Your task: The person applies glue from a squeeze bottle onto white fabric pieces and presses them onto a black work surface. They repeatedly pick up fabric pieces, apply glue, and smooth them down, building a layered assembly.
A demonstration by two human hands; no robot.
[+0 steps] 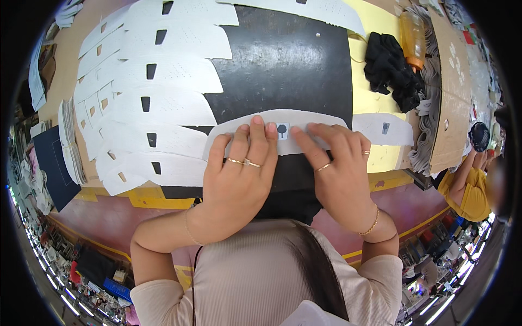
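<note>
A long curved pale grey sheet piece [291,116] lies across the near part of a black board. In its middle sits a small light-blue patch [282,131] with a dark tree-like mark. My left hand [239,171] rests on the piece with fingers stretched out, their tips just left of the patch. My right hand [342,176] lies on the piece from the other side, its fingers apart and one fingertip close to the patch's right edge. Neither hand grasps anything. What lies under my palms is hidden.
Overlapping white cut pieces [185,73] with dark patches cover the left side of the black board [283,60]. Another grey piece [399,130] lies right on yellow sheeting. Beyond are black cloth [386,62], an orange bottle [412,41] and a cardboard box [451,92]. A person in yellow [470,187] is at right.
</note>
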